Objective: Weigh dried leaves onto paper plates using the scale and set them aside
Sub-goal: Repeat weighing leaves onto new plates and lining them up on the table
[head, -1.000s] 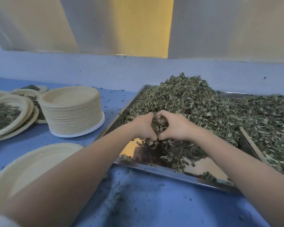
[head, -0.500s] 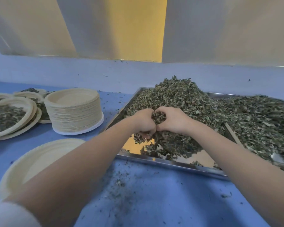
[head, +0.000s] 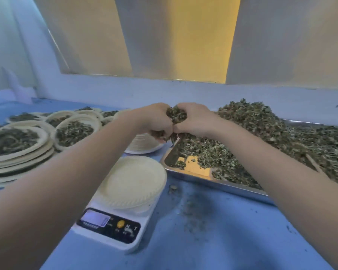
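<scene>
My left hand (head: 154, 119) and my right hand (head: 195, 119) are cupped together around a clump of dried leaves (head: 177, 113), held in the air above the left end of the steel tray (head: 213, 181). A large heap of dried leaves (head: 261, 133) fills that tray. Below my hands a white digital scale (head: 113, 227) carries an empty paper plate (head: 135, 180). Bits of leaf hang from under my fingers.
Several paper plates filled with leaves (head: 72, 131) lie overlapping at the left. A stack of empty plates (head: 142, 145) sits behind my left wrist, mostly hidden. Leaf crumbs (head: 193, 209) are scattered on the blue table (head: 222, 240). A wall ledge runs along the back.
Both hands have lifted the clump of leaves up out of the heap and moved it left, toward the tray's edge. The camera has turned left and down, so the scale is now in view.
</scene>
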